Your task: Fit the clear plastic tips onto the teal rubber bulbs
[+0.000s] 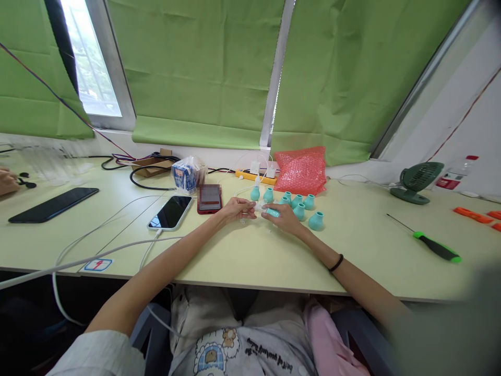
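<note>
My right hand (285, 218) is closed around a small turquoise vase-shaped piece (273, 213), tilted on its side just above the table. My left hand (239, 209) pinches a small whitish, see-through piece (259, 207) at the vase's left end; its exact kind is too small to make out. Behind my hands stands a turquoise vase with a white pointed tip (255, 192) on top. Several more turquoise vases stand around my right hand, among them one at the right (316, 221) and one behind (268, 195). Tiny clear bits (242, 221) lie below my left hand.
Left of my hands are a reddish-cased phone (210, 210), a phone on a white cable (170, 213) and a dark phone (54, 205). A red bubble-wrap bag (300, 169) and yellow power strip (254, 177) lie behind. Rightward are a screwdriver (436, 245) and green fan (417, 183). Another person's hand (8, 181) shows far left.
</note>
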`<state>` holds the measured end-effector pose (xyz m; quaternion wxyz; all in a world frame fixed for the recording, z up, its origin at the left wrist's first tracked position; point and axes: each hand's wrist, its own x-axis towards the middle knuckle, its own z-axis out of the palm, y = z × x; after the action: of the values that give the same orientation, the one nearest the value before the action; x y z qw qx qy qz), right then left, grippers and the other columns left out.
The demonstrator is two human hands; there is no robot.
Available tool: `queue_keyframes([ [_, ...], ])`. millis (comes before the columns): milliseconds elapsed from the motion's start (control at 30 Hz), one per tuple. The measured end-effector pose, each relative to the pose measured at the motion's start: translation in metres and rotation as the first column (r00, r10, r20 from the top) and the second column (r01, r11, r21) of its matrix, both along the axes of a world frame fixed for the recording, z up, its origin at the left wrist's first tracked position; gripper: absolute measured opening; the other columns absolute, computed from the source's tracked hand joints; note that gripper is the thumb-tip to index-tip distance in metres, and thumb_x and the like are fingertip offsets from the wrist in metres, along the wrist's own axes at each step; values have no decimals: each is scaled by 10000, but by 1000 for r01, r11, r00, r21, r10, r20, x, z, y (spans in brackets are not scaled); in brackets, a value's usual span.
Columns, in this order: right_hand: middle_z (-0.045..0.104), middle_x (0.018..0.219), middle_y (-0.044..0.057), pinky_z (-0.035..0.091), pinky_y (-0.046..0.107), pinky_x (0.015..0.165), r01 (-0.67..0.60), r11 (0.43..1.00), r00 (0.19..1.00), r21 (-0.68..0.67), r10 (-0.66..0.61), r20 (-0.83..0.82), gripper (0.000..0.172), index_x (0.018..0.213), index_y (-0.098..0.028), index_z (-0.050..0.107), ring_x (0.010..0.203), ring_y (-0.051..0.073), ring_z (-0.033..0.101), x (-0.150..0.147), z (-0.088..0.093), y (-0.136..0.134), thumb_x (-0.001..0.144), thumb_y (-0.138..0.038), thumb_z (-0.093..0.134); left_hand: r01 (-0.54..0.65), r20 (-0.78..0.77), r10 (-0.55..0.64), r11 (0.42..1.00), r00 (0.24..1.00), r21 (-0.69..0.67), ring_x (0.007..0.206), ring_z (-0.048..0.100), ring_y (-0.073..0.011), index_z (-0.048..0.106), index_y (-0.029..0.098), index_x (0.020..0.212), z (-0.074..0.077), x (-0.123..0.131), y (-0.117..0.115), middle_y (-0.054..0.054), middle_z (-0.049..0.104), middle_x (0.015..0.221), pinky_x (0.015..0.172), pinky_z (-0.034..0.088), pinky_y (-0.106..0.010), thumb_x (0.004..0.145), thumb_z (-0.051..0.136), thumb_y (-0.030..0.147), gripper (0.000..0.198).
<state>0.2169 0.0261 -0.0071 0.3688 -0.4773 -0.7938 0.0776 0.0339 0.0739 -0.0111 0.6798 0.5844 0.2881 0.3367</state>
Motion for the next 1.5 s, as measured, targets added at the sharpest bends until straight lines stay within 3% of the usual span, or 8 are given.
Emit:
queue_keyframes([
  [167,634,705,21,423,248,489,-80,989,990,-126,64,-123,331,882,-163,623,479,117,526,2,1,1,679,-410,537,55,63,-56,998,996,15,577,547,-79,539,85,766,-3,-2,3,12,558,657,592,485,-259,799,487,195,126],
  [333,522,502,-30,344,202,352,-180,948,965,-261,118,-236,336,826,-149,618,332,65,394,2,5,-1,667,-431,528,89,131,-92,996,987,24,547,568,-97,556,75,712,0,-2,3,-6,583,573,677,491,-333,673,635,198,151],
  [633,504,504,-24,281,180,294,-296,855,924,-426,144,-354,321,796,-136,604,316,53,373,2,15,-7,667,-422,539,112,149,-121,991,981,68,544,567,-100,577,62,725,6,-3,-2,-18,590,564,681,498,-363,602,688,237,242],
  [1133,482,457,-35,269,181,274,-380,753,898,-538,161,-409,295,755,-126,603,311,59,377,11,17,-1,645,-397,576,118,71,-131,980,989,157,555,604,-129,569,58,705,9,-1,-10,-28,597,581,692,484,-358,597,692,280,275],
  [1333,485,456,-32,282,180,272,-393,740,894,-545,170,-414,316,793,-122,606,316,60,377,12,18,-2,645,-400,578,108,61,-119,981,991,162,547,604,-137,577,56,698,11,0,-13,-33,596,577,681,484,-362,580,701,285,286],
  [1500,515,489,-15,283,177,281,-384,777,893,-500,175,-415,341,820,-122,605,316,61,397,9,21,-4,662,-421,559,34,84,-49,984,995,177,545,587,-120,601,58,712,10,3,-10,-31,593,575,678,485,-360,582,693,309,296],
])
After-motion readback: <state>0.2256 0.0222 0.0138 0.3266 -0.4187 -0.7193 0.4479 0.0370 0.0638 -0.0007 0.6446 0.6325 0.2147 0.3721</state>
